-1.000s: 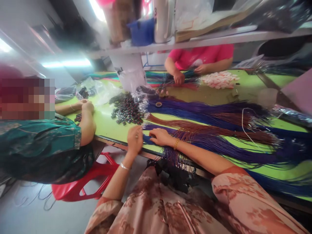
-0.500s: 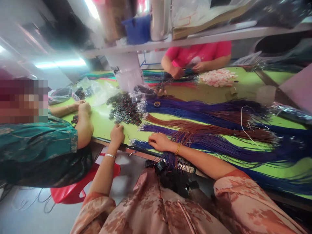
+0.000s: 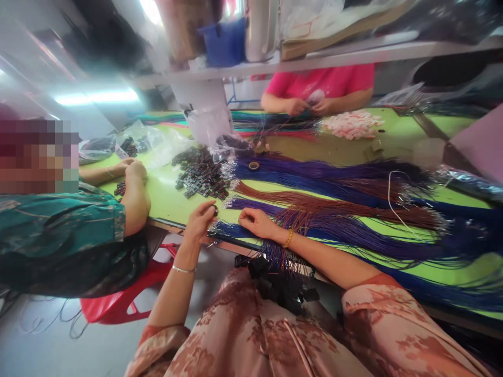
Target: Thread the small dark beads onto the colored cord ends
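My left hand (image 3: 199, 221) is raised just over the table's near edge, its thumb and fingers pinching a small black plastic connector housing (image 3: 215, 210). To its right, my right hand (image 3: 256, 222) rests by the ends of a blue wire bundle (image 3: 226, 229), fingers curled together; anything in them is too small to make out. Beyond my left hand lies a heap of black connector housings (image 3: 202, 175). Brown wires (image 3: 283, 198) and purple wires (image 3: 255, 206) with silvery tips stretch rightward. Below my right wrist, wires with black connectors (image 3: 283, 288) hang over the edge onto my lap.
A co-worker in a green sleeve (image 3: 98, 214) sits at left near a red stool (image 3: 118, 301). Across the green table (image 3: 165, 196), another person in pink (image 3: 318, 86) handles wires beside whitish pieces (image 3: 351, 124). A tape roll (image 3: 253, 166) lies on wires; a shelf (image 3: 353, 55) hangs overhead.
My left hand has moved right and up from beside the connector heap, now showing a black connector housing in its fingers. My right hand has barely shifted. The person opposite brought their hands together.
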Motion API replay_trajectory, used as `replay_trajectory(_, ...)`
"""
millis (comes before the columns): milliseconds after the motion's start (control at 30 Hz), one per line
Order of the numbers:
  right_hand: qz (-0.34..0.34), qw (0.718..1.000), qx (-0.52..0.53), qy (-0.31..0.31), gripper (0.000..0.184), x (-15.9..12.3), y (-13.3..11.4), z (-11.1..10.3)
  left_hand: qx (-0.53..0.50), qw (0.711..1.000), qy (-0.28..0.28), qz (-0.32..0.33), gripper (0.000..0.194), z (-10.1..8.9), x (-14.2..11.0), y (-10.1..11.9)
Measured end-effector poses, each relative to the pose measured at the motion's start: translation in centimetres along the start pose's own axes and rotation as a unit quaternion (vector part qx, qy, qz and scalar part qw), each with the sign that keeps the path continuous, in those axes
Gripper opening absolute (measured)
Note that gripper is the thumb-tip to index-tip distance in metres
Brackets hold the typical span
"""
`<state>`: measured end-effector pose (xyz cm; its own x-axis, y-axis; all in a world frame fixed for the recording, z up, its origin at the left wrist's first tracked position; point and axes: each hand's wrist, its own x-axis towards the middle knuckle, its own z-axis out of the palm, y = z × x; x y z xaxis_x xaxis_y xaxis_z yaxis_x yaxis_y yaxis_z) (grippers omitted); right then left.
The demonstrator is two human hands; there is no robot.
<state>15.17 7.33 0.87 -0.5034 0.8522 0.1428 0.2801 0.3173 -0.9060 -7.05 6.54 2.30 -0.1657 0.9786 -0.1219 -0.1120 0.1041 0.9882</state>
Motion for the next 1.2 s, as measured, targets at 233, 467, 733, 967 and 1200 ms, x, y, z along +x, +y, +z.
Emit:
replay_trajectory(233, -0.007, 0.999, -0.018, 0.026, 0.016, -0.4, -0.6, -0.1, -0.206, 0.964, -0.086, -0.142, 0.031, 3.8, -3.1, -1.8)
replay_trajectory(467, -0.016, 0.997, -0.075, 0.018, 0.015, -0.5, -1.0, -0.1, -0.215, 0.959, -0.105, -0.152, 0.03, 3.7, -3.2, -2.5)
replay_trajectory(733, -0.002, 0.996, -0.087, 0.014, 0.02, -0.4, -1.0, 0.0, -0.201, 0.963, -0.088, -0.157, 0.032, 4.0, -3.8, -2.2)
replay_trajectory(967, 0.023, 0.998, -0.049, -0.018, 0.024, -0.1, -0.6, 0.4, -0.109, 0.992, -0.038, -0.06, 0.038, 5.0, -4.5, -2.7)
replay_trajectory(1200, -0.028, 0.992, -0.118, -0.025, 0.014, -0.3, -1.4, 0.0, -0.092, 0.995, -0.001, -0.03, 0.043, 5.5, -4.5, -3.4)
